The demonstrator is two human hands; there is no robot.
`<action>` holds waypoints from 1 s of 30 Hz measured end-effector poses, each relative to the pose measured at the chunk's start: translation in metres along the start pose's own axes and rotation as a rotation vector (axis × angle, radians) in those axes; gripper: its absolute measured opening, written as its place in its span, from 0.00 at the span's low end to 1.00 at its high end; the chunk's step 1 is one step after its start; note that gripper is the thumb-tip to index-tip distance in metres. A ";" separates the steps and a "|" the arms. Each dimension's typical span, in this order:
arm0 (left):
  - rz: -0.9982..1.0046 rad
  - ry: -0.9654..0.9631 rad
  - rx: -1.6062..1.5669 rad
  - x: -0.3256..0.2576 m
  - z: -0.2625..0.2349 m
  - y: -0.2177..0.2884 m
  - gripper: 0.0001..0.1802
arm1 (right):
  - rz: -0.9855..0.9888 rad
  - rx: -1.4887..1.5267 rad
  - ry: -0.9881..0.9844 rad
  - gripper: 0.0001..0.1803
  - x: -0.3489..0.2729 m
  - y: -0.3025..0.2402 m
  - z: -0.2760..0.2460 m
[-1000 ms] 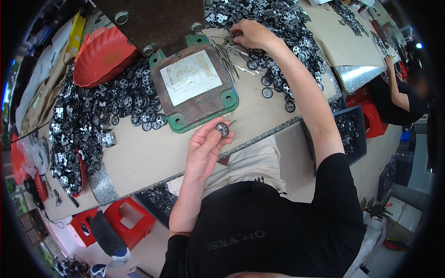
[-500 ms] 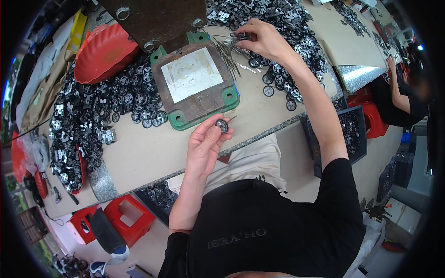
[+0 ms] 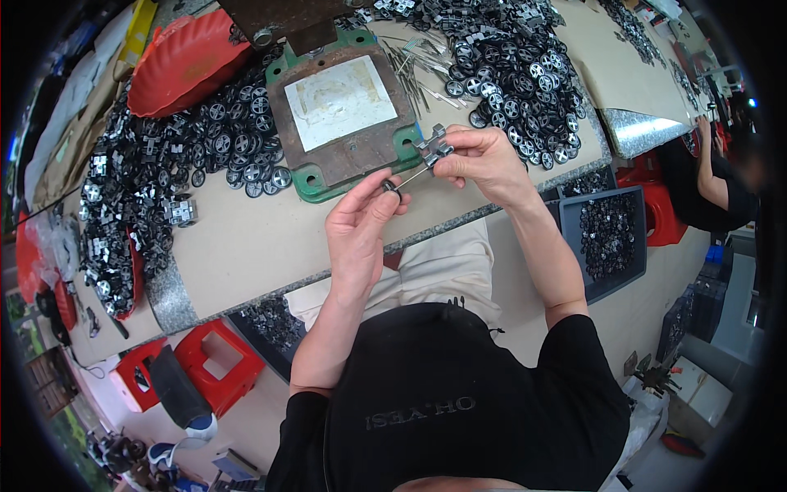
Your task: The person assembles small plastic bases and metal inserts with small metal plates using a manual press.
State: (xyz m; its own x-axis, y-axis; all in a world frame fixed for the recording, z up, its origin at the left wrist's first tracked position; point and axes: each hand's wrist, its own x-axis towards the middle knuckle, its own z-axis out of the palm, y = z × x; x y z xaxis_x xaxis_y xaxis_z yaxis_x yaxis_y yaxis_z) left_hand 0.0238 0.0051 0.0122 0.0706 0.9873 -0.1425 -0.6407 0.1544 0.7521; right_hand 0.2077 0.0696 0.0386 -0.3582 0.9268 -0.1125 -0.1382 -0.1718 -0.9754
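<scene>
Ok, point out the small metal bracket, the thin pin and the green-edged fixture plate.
small metal bracket (image 3: 433, 148), head view, its grey body above the right hand's fingers.
thin pin (image 3: 412, 177), head view, mid-shaft between both hands.
green-edged fixture plate (image 3: 305, 182), head view, near green corner.

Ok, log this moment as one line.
left hand: holds small wheel on pin | right hand: holds grey bracket | over green-framed plate

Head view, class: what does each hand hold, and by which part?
Left hand pinches a small black wheel on a thin pin by its rim; right hand grips a metal bracket at its side.
</scene>
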 end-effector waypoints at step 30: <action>0.388 0.120 0.488 -0.007 -0.001 0.004 0.16 | -0.196 -0.209 -0.090 0.10 0.005 0.015 0.005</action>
State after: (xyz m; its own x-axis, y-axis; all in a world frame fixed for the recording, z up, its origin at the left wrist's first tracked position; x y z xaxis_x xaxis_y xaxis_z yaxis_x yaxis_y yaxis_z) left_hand 0.0203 -0.0011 0.0153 -0.2015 0.9680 0.1498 -0.1776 -0.1865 0.9663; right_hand 0.1996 0.0701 0.0242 -0.4250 0.9007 0.0898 -0.0225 0.0886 -0.9958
